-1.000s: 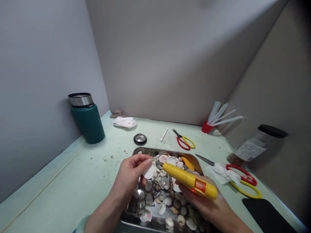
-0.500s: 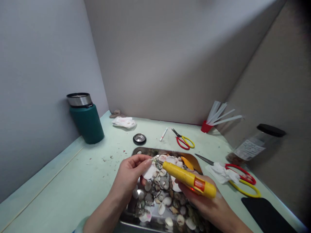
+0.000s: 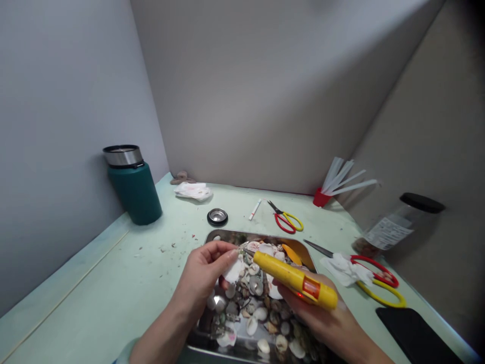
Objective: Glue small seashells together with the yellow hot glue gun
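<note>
My right hand [image 3: 312,313] is wrapped round a yellow glue gun [image 3: 286,273], with a red light showing on its side. The gun's metal nozzle points left, close to the fingertips of my left hand [image 3: 208,268]. Thumb and forefinger of that hand pinch a small thin silvery clip [image 3: 240,248], whose far end meets or nearly meets the nozzle. A white shell [image 3: 234,270] lies just under the left fingers; whether they hold it too I cannot tell. Below both hands stands a metal tray [image 3: 200,339] filled with many shells and a few metal clips.
Behind the tray lie a round lid [image 3: 217,217], a white stick [image 3: 255,210] and small scissors [image 3: 285,217]. To the right are larger scissors [image 3: 379,283] under a tissue [image 3: 347,270], a jar [image 3: 394,227], a red cup [image 3: 322,197] of glue sticks and a black slab [image 3: 413,333]. A green bottle [image 3: 134,189] stands left.
The clip at my left fingertips has turned slightly and shows less of its length. Both hands and the glue gun have stayed almost in place.
</note>
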Demonstrator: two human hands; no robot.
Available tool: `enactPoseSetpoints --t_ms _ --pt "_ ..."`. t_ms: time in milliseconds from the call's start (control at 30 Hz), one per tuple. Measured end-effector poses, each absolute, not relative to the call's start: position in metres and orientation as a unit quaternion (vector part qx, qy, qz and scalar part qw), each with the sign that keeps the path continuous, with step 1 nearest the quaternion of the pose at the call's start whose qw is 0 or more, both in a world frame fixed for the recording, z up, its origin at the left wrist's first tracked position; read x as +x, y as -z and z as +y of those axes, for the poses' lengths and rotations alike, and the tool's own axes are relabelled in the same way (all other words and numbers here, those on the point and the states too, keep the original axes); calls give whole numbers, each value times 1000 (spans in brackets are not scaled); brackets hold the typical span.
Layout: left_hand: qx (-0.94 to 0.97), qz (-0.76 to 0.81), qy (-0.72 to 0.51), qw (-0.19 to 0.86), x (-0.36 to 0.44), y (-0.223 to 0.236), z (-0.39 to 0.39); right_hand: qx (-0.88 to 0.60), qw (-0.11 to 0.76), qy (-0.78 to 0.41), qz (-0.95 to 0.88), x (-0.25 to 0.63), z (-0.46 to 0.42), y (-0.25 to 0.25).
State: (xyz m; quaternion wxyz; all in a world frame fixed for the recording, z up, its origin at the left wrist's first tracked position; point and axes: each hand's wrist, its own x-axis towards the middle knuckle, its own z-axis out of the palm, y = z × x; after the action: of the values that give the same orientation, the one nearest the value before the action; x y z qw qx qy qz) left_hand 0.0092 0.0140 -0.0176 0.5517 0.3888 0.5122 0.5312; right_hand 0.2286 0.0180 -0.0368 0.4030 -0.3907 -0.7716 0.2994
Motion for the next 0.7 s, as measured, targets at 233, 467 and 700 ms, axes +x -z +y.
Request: enactPoseSetpoints --t_ms 233,467,700 --pt "385 511 -533 554 8 19 13 -396 421 -285 -765 228 17 33" --pt "382 502 -535 562 7 22 15 -399 415 -302 -760 228 16 34" --pt "374 497 -538 569 7 20 14 -391 423 -306 -758 228 17 34"
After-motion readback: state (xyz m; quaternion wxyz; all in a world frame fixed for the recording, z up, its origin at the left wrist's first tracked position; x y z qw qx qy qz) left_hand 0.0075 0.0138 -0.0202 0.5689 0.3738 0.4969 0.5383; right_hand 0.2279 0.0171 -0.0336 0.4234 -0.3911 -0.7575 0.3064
